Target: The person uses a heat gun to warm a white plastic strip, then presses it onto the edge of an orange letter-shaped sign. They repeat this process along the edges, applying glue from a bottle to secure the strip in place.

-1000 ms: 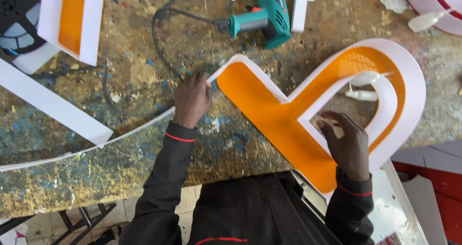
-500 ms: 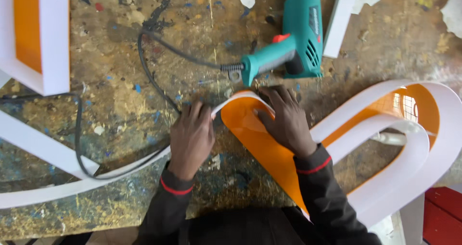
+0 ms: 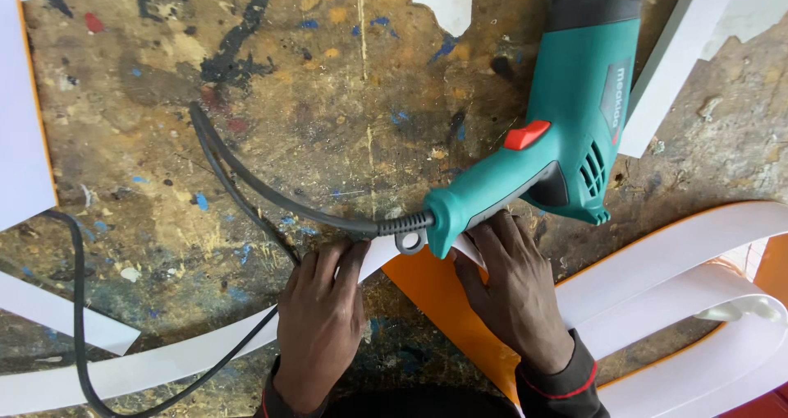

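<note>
On the paint-spattered, scarred wooden table (image 3: 246, 98), the left hand (image 3: 322, 323) presses flat, fingers spread, on a smooth white plastic strip (image 3: 164, 365) while the right hand (image 3: 515, 291) lies open-palmed on the glossy orange curved letter face (image 3: 447, 303), just below the teal electric drill (image 3: 566, 139).

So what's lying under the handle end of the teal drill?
The drill handle lies over the white strip where it meets the orange panel. Both hands, left and right, press there. The joint itself is covered.

Teal electric drill (image 3: 566, 139) and grey cord (image 3: 246, 190) lie on paint-stained workbench (image 3: 205, 98).
</note>
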